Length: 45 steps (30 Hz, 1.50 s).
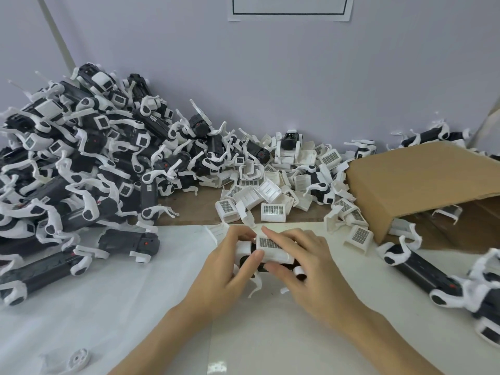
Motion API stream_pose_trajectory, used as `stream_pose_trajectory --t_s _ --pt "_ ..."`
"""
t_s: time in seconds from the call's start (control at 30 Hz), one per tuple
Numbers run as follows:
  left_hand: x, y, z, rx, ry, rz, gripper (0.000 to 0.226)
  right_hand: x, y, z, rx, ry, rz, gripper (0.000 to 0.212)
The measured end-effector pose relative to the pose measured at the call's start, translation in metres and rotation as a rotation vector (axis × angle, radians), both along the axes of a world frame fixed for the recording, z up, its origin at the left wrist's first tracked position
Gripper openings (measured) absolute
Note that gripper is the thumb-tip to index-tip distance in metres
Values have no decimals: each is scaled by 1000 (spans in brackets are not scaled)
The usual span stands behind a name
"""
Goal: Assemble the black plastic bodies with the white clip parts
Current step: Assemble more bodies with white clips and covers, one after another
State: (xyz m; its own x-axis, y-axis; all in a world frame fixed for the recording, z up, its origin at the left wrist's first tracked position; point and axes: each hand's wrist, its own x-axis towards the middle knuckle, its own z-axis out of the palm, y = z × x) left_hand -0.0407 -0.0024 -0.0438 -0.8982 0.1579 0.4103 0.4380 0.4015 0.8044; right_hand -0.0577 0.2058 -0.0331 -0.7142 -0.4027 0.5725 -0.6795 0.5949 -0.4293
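Item: black body [247, 262] w/ white clip part [273, 249] on top, at table [135, 307] centre, gripped by both hands. Left hand [230, 269] curls round its left end; right hand [303, 261] pinches clip, fingers over top. Loose clips [273, 211] just behind; assembled pile [81, 163] far left.

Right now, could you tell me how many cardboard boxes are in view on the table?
1. The cardboard box lies tipped on its side at the right, beyond the right hand; the left heap could hide another.

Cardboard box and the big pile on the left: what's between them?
Head view: loose white clips heaped between the box and the pile.
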Motion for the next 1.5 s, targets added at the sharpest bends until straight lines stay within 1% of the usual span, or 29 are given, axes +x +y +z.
stream_pose_trajectory --t_s 0.07,0.13,0.23,0.4,0.53,0.6,0.73,0.9,0.97,1.0,1.07,1.1,1.13,1.17,1.2,1.23,1.27,1.3,1.37,1.43,1.5 --pt "0 0 0 5 1 8 32 -1 1 -3 96 78 15 63" --pt "0 0 0 -5 20 15 29 -4 5 -2 141 111 32 66" --pt "0 -1 -1 -16 21 35 30 -6 7 -2 125 183 11 68" --pt "-2 -3 0 37 -38 31 27 -3 2 -1 148 284 -51 74" --pt "-2 -4 2 17 -14 16 18 1 0 -2 192 240 -46 68" --pt "-1 -5 2 33 -38 -12 16 3 -2 -6 193 219 -27 71" --pt "1 -3 4 16 -19 -1 21 0 -1 -9 152 222 9 82" --pt "1 -2 6 -1 1 4 25 -3 -1 -5 135 240 18 78" --pt "1 -3 6 -19 26 6 26 -1 0 -3 71 174 66 74" --pt "1 -4 6 -35 46 12 26 0 2 -2 -3 66 128 72" --pt "1 -3 6 -71 101 13 24 4 7 4 -257 -269 266 63" --pt "1 -2 6 -106 154 5 25 3 10 8 -378 -384 292 56" --pt "1 -1 5 -164 232 -1 29 1 14 12 -438 -419 281 48" --pt "1 1 3 -244 318 -6 33 -2 18 15 -423 -418 257 41" --pt "1 2 0 -330 400 -15 36 -5 23 16 -341 -408 231 35" --pt "1 3 -2 -403 463 -30 39 -7 26 15 -212 -394 204 30" --pt "0 3 -4 -449 503 -42 40 -9 28 12 -89 -372 179 26" --pt "0 3 -6 -462 515 -43 41 -11 30 10 -11 -344 157 26" --pt "0 3 -6 -416 483 -28 42 -12 29 5 22 -217 107 33" --pt "0 2 -6 -321 431 -21 44 -10 24 3 39 9 50 39" --pt "1 0 -6 -251 368 7 47 -9 19 -1 100 208 3 41"
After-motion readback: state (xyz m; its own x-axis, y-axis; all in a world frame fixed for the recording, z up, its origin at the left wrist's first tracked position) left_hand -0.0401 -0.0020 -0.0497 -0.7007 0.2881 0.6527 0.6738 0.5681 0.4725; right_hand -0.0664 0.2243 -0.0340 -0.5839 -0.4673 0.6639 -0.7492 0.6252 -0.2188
